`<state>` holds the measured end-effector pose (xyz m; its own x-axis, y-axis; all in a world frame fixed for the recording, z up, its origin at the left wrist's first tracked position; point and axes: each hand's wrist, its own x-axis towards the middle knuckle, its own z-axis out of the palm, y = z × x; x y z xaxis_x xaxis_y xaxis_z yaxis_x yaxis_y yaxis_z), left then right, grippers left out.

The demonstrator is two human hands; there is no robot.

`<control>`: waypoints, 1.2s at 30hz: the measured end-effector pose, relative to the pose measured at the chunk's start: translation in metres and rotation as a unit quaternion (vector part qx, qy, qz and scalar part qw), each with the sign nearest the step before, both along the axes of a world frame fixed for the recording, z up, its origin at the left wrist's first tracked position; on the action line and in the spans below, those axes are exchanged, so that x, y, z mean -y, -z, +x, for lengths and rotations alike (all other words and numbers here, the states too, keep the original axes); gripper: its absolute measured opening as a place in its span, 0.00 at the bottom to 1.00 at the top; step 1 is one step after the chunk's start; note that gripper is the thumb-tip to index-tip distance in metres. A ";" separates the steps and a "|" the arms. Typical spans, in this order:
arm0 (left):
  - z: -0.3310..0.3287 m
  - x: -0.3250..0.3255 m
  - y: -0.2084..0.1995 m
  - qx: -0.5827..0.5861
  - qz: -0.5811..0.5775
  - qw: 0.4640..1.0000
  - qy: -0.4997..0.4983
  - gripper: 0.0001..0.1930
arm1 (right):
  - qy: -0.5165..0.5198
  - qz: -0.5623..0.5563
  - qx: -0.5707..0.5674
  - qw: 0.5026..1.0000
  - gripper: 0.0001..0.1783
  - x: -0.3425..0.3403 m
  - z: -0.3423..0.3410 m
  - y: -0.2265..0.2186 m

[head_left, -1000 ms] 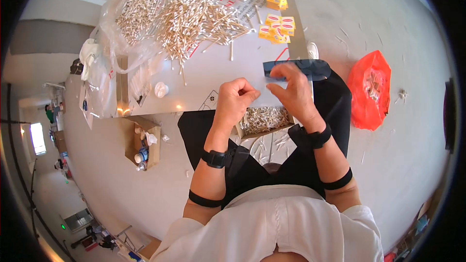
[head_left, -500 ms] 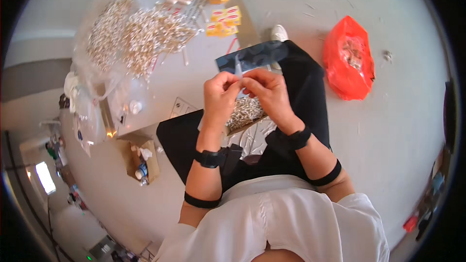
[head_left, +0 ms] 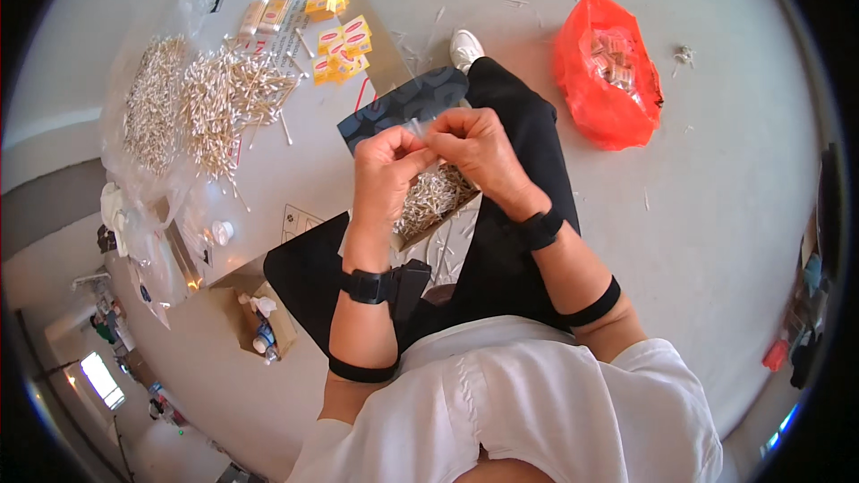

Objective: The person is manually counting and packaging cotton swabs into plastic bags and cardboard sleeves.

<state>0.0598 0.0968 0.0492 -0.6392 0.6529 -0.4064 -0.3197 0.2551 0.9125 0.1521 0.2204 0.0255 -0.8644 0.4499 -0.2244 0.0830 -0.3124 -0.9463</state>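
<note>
My left hand (head_left: pixel 383 174) and my right hand (head_left: pixel 481 150) meet in front of me, fingertips pinched together on a small clear plastic bag (head_left: pixel 415 128). Fingers cover most of the bag, so what it contains cannot be made out. Just below my hands, a cardboard box (head_left: pixel 436 231) full of loose cotton swabs (head_left: pixel 428 204) sits between my thighs. A dark patterned flap (head_left: pixel 404 105) lies beyond my fingers.
On the table (head_left: pixel 268 188) at left lie a heap of cotton swabs (head_left: pixel 210 112), a big clear bag (head_left: pixel 143 139) and yellow packets (head_left: pixel 343 46). A red plastic bag (head_left: pixel 604 107) with small packs stands on the floor at right. A carton (head_left: pixel 277 326) sits lower left.
The whole view has shifted, with table and red bag now further left. My hands stay together on the small bag, which stood upright above my fingers before and shows less now.
</note>
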 end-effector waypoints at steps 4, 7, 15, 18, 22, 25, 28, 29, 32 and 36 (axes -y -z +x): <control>0.001 -0.004 0.004 0.079 0.031 0.996 -0.008 0.06 | -0.042 0.028 0.017 0.999 0.07 -0.017 0.000 0.001; -0.001 -0.005 0.006 0.130 0.078 0.988 -0.024 0.06 | -0.021 0.011 0.012 1.000 0.07 -0.014 -0.002 0.003; 0.002 -0.009 0.029 -0.110 -0.024 0.990 -0.091 0.03 | 0.083 0.160 0.046 0.983 0.06 -0.009 -0.002 0.008; 0.004 -0.017 0.019 -0.346 -0.062 0.935 -0.044 0.07 | 0.062 0.323 0.042 0.944 0.07 -0.010 0.001 0.002; 0.001 -0.034 0.005 -0.583 -0.036 0.803 0.119 0.10 | 0.080 0.403 0.012 0.911 0.06 -0.007 0.001 -0.005; -0.016 -0.039 0.013 -0.574 0.004 0.812 0.108 0.10 | 0.115 0.367 -0.001 0.923 0.06 -0.013 0.003 -0.001; -0.032 -0.063 0.018 -0.520 -0.024 0.852 0.051 0.06 | 0.229 0.098 0.013 0.968 0.04 -0.023 0.003 0.001; -0.039 -0.073 0.019 -0.501 -0.049 0.863 0.034 0.05 | 0.261 0.020 0.019 0.965 0.03 -0.031 0.002 0.007; -0.068 -0.101 0.040 -0.517 -0.036 0.855 0.020 0.05 | 0.302 -0.150 0.044 0.940 0.06 -0.041 -0.007 0.031; -0.084 -0.122 0.066 -0.497 -0.045 0.865 0.049 0.06 | 0.297 -0.289 0.109 0.904 0.08 -0.051 -0.025 0.055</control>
<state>-0.0239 0.2185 -0.0170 -0.6447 0.7186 0.2607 0.6392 0.3198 0.6994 0.1272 0.2713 -0.0293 -0.4157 0.5735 -0.7059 -0.0971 -0.7997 -0.5925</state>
